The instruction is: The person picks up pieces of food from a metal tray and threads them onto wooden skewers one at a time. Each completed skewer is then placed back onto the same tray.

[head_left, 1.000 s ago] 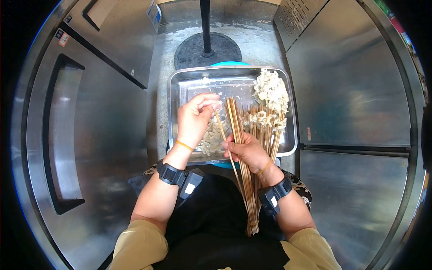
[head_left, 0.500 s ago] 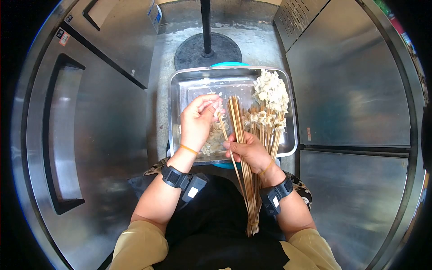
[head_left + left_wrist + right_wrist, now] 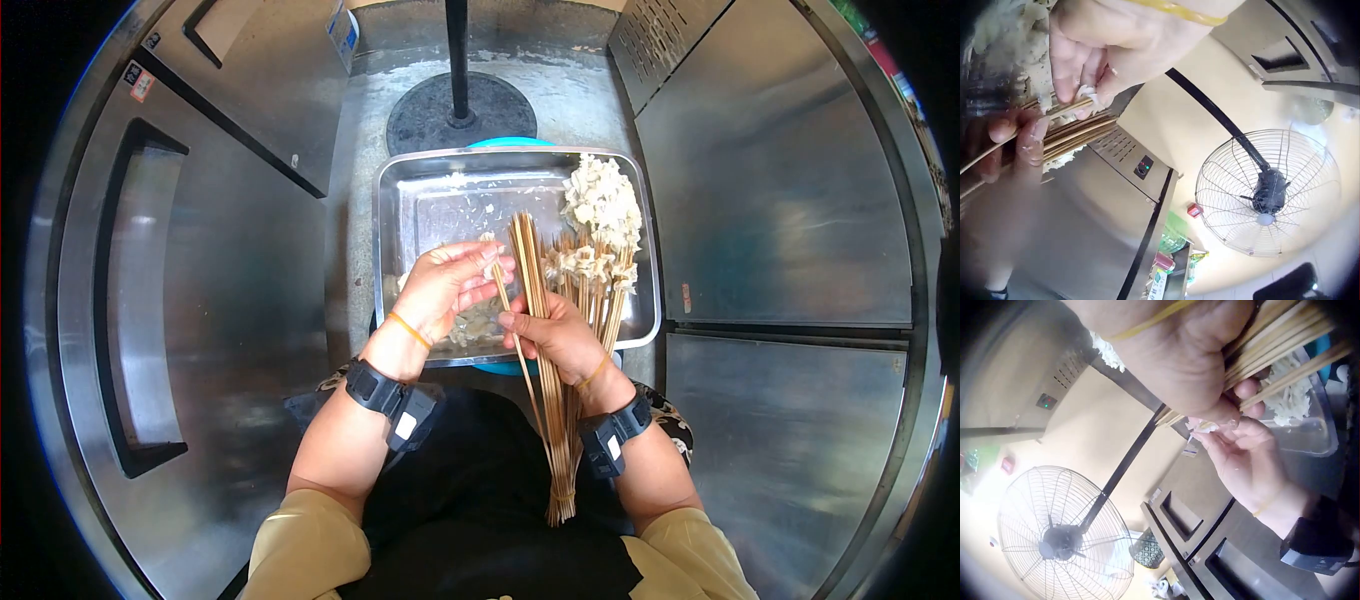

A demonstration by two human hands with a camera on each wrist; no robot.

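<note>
My left hand [image 3: 438, 287] pinches a small pale, soft food piece [image 3: 1087, 94] between thumb and fingers, right at the tip of a single wooden skewer [image 3: 522, 365]. My right hand [image 3: 565, 338] grips a thick bundle of bamboo skewers [image 3: 552, 420] and holds that single skewer apart with thumb and fingertips. The bundle points up and away, its lower end gathered over my lap. Beneath the left hand, loose pale pieces [image 3: 475, 325] lie in a metal tray [image 3: 510, 153]. Skewers threaded with the pale pieces [image 3: 590, 265] lie to the right of the bundle.
A heap of pale food [image 3: 603, 200] fills the tray's far right corner. Behind the tray stands a black round fan base [image 3: 430, 115]. Steel cabinets [image 3: 780, 210] close in on both sides. Part of a blue basin [image 3: 510, 141] shows under the tray.
My left hand has come down and slightly right, turning so its fingers meet the single skewer's tip with the pale piece. The right hand with the bundle has barely moved.
</note>
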